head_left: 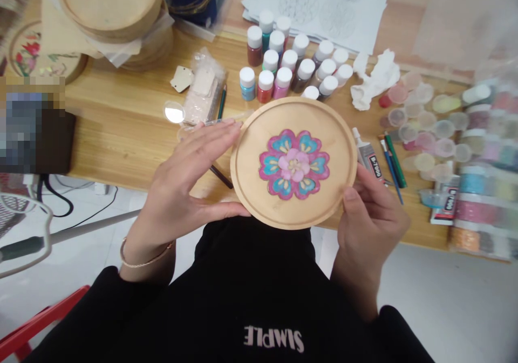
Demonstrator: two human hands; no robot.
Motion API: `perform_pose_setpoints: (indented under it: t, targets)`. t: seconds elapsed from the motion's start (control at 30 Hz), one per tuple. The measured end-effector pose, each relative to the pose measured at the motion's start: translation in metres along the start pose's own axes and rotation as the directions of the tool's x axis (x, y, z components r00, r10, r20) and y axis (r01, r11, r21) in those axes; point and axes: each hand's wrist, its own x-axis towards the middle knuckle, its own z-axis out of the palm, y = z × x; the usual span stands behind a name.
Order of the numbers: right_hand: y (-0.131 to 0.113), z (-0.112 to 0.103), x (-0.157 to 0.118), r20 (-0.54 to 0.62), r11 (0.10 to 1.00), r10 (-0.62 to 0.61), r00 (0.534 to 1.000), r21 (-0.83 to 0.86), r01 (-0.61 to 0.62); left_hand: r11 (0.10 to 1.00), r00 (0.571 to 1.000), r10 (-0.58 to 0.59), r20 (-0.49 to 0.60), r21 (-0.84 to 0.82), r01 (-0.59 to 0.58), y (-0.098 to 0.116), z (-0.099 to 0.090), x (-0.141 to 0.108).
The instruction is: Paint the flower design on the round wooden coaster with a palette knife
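Two-handed hold on a round wooden plate [246, 161], carried above the worktop [121, 136], pink-and-blue painted flower [294, 164] at its centre. Left grip [190, 177] spread wide, fingers flat on the rim, thumb along the lower edge; right grip [372, 217] closed on the far rim, thumb on the face. Glue tube [367, 161] marked "B-7000" lies just beside the right grip. White-capped paint bottles [291, 63] stand beyond the plate. Black sweatshirt [243, 276] reads "SIMPLE", upside down from this view.
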Motion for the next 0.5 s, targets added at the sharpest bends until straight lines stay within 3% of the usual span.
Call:
perform_pose_setpoints:
  t: [0.5]
  targets:
    - [0.0051,-0.0018,-0.0005,0.012,0.998,-0.018,1.0,-0.063,0.019,0.999,1.0,0.008,-0.027,-0.05,-0.009,0.0005,0.002,0.0007]
